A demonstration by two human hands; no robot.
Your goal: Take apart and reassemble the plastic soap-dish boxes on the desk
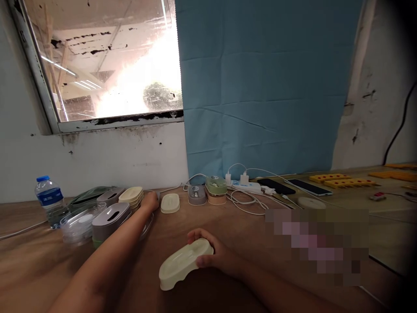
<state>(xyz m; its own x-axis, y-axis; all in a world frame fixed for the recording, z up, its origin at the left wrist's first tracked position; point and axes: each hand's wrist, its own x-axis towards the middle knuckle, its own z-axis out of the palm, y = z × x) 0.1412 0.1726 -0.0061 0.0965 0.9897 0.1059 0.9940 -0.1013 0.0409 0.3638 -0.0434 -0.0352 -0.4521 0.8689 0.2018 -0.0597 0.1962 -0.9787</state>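
Head view: the right hand [217, 255] is clamped on the end of a pale cream oval plastic shell [182, 266], thumb on the near rim and fingers curled over the far one. The shell tilts over the middle of the brown wood-toned tabletop [192, 219], its glossy top gently hollowed and its near edge cut with a wavy notch; whether it touches the surface is hard to tell. Well apart from it, the left hand [150, 201] reaches toward the back, just beside a stack of pale cream lids [130, 195]; its fingertips are hidden, so I cannot tell how far they open or what they grip.

A stretch of tabletop runs between the shell and the back row, and more lies to the right, up to the loops of white cable [249, 204]. The left side is tighter: a mauve-grey slotted plastic box [112, 217], a clear round plastic container [81, 224] and a blue-capped water bottle [50, 202] crowd beside the left forearm. Near the back edge stand a flat cream rounded-square lid [170, 203], a small grey box [196, 195] and a green-topped, tan-based box [216, 186]. Behind them hangs a creased blue cloth sheet [267, 87].
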